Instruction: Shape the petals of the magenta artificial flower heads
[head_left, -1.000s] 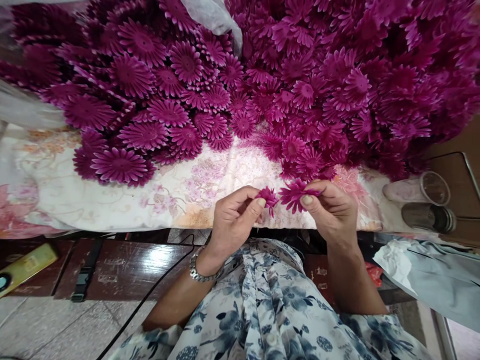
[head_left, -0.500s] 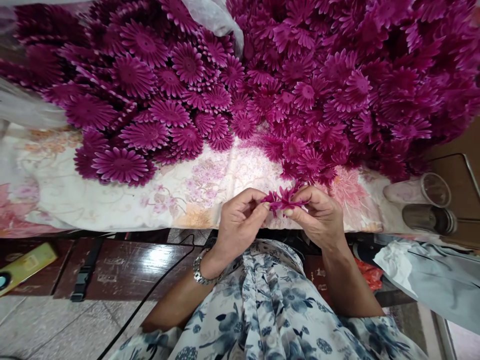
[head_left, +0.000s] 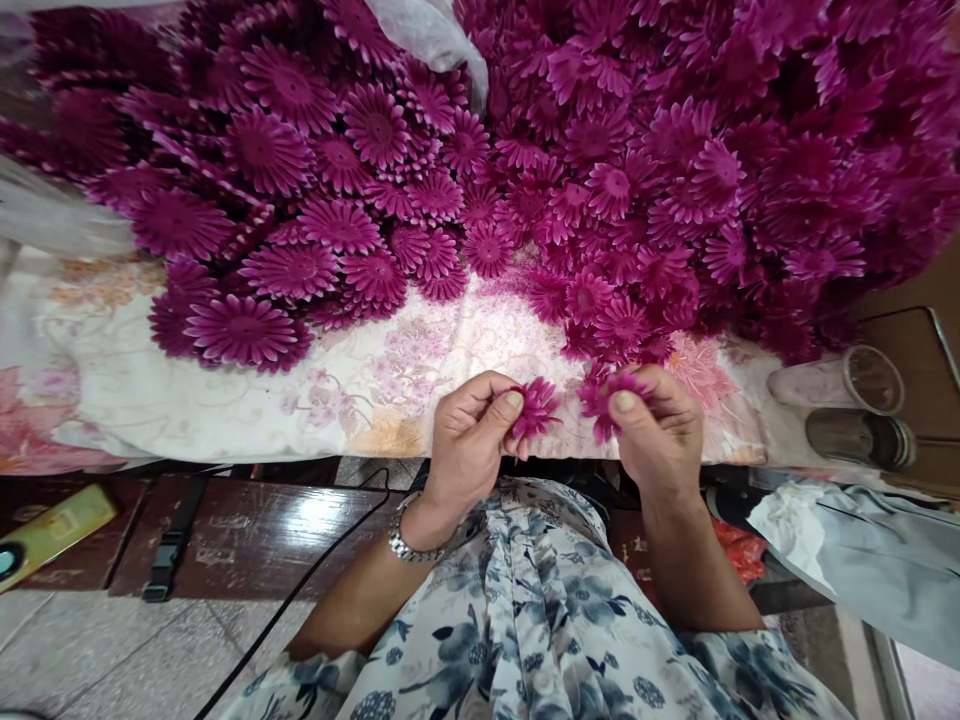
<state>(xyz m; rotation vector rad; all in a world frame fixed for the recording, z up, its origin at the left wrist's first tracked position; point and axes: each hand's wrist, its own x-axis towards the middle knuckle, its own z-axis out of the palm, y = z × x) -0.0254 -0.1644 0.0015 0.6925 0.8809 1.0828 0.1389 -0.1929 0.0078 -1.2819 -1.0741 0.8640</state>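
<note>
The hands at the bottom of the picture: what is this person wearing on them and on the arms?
Both hands are bare, with no gloves or rings that show. The left hand has a silver metal link bracelet or watch band on its wrist. The right hand has a bare wrist. The forearms are bare; short sleeves of white cloth printed with blue-grey flowers begin near the elbows.

worktop (head_left: 112, 400) carries flower heap (head_left: 480, 160) across far side | left hand (head_left: 469, 445) and right hand (head_left: 660, 440) at near edge, each with one flower, left flower (head_left: 534, 408) beside right flower (head_left: 600, 398), apart | two cups (head_left: 855, 405) lying at worktop right end | phone (head_left: 52, 530) on bench (head_left: 247, 540) below left
</note>
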